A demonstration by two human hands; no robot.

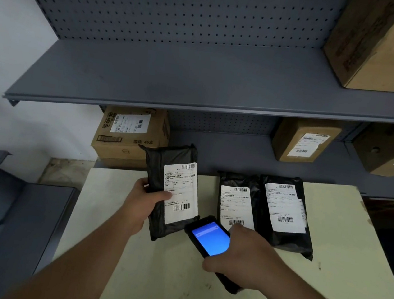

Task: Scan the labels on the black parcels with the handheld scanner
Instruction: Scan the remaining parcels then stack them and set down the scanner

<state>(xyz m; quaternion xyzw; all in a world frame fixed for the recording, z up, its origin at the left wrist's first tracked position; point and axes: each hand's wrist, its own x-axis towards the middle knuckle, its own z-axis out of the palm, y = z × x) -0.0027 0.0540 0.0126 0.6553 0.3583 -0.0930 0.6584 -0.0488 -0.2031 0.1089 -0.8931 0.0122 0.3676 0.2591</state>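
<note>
Black plastic parcel (168,190), tilted up off the cream bench (169,282), clamped at its left edge by the left hand (144,198). The right hand's (244,259) grip is closed around the scanner (210,238), its head just below the label (180,192). Two more parcels (265,207) lie flat to the right. Risks: thumb covering label print; scanner so near it may misread; neighbouring barcodes caught instead.

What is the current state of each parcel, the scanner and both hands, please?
Left parcel: lifted, tilted, label up.
Middle parcel: flat on table, label up.
Right parcel: flat, label up.
Scanner: screen lit, aimed at left parcel.
Left hand: gripping left parcel.
Right hand: gripping scanner.
</note>
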